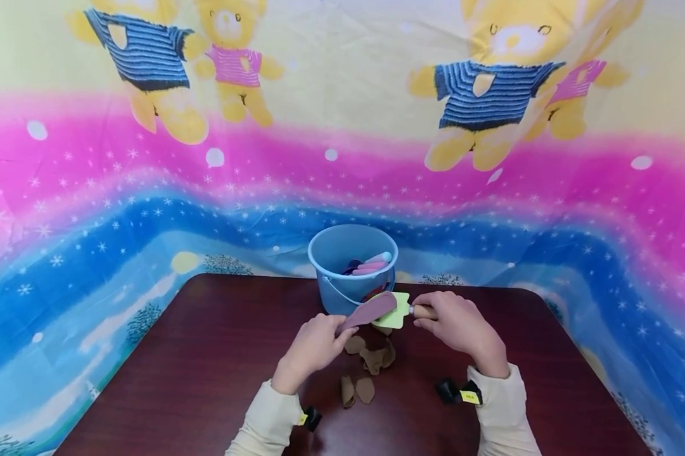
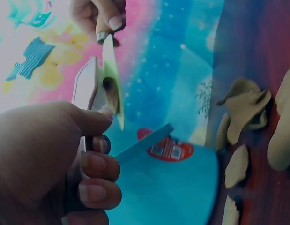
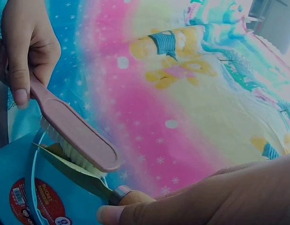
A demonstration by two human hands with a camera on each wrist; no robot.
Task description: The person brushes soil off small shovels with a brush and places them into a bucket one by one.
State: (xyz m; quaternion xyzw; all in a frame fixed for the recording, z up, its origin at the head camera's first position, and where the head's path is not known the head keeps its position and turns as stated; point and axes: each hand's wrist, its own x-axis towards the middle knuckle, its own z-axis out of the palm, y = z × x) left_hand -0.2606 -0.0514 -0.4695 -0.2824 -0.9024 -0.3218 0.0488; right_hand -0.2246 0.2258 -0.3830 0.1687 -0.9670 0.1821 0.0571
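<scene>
My left hand (image 1: pixel 312 345) grips the handle of a pinkish-brown brush (image 1: pixel 371 310) with pale bristles. In the right wrist view the bristles (image 3: pixel 77 152) face down against the blade of a small yellow-green hand shovel (image 3: pixel 84 179). My right hand (image 1: pixel 459 322) holds that shovel by its wooden handle (image 1: pixel 424 311). A small brown bit (image 3: pixel 55 149) shows between blade and bristles. Both tools are held above the table in front of a light-blue bucket (image 1: pixel 336 292). Brown clay-like pieces (image 1: pixel 373 359) lie on the table below them.
Pink, light-blue and dark-handled items (image 1: pixel 371 267) stand inside the bucket, whose handle hangs down at the front. A rolled brown piece (image 1: pixel 347 391) and a flat one (image 1: pixel 365 390) lie nearer me on the dark table (image 1: pixel 234 354). A bear-printed cloth (image 1: pixel 331 177) hangs behind.
</scene>
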